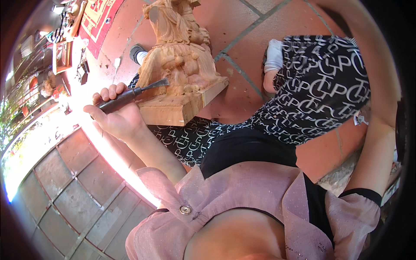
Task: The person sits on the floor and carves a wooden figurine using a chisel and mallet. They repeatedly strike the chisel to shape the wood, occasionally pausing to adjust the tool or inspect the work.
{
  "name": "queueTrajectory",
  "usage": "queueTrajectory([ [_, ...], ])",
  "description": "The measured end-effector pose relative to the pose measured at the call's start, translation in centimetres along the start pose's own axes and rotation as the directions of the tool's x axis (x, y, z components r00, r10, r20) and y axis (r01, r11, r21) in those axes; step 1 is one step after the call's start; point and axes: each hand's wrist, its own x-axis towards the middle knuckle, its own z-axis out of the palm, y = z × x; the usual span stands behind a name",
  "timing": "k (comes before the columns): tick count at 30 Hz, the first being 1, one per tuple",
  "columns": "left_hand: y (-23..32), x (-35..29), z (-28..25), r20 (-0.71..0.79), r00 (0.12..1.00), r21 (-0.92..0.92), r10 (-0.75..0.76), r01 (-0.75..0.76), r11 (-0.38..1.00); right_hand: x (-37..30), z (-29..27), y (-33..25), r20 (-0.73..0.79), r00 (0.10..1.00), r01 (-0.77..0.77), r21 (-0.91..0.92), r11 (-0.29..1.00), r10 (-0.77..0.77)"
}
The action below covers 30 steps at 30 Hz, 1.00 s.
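Note:
My left hand point(124, 122) is closed round the dark handle of a wood chisel point(119, 101). Its metal blade points right, over the lower part of a carved wooden statue point(180, 56). Whether the blade's tip touches the wood I cannot tell. The pale, orange-brown statue has carved folds and rounded lumps above a squared block base point(171, 113), and its top runs past the upper edge. It stands between my legs, which wear black-and-white patterned trousers point(320, 86). My right arm reaches up along the right rim, and its hand lies outside the picture.
Reddish floor tiles point(242, 39) with grey joints lie around the statue. A red and yellow mat point(99, 24) is at the far left, near a wooden box point(62, 57) and small clutter. Bright sunlight falls across the left side, beside more tiles point(82, 195).

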Motion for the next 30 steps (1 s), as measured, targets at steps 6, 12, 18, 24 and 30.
queueTrajectory([
  [6, 0.7, -0.8, 0.0, -0.061, 0.998, -0.031, 0.024, -0.026, 0.999, 1.0, -0.9, 1.9, 0.446, 0.894, -0.08, 0.062, 0.995, 0.044],
  [12, 0.8, -0.6, -0.2, -0.026, 0.999, -0.074, 0.024, -0.026, 0.997, -2.2, 3.0, 4.6, 0.087, 0.954, 0.294, -0.075, 0.953, -0.287],
  [18, 1.0, -0.3, 0.7, -0.058, 0.997, -0.082, 0.042, -0.047, 0.996, -2.1, 3.6, 4.7, 0.125, 0.96, 0.248, 0.025, 0.968, -0.249],
  [24, 1.4, 0.3, 3.0, 0.26, 0.964, 0.075, -0.057, 0.038, 0.996, -2.0, 3.9, 4.8, 0.128, 0.963, 0.23, 0.057, 0.972, -0.236],
  [30, -0.8, 0.0, 4.8, 0.387, 0.91, 0.164, -0.148, 0.09, 0.982, -1.8, 4.2, 5.1, 0.127, 0.966, 0.219, 0.072, 0.973, -0.226],
])
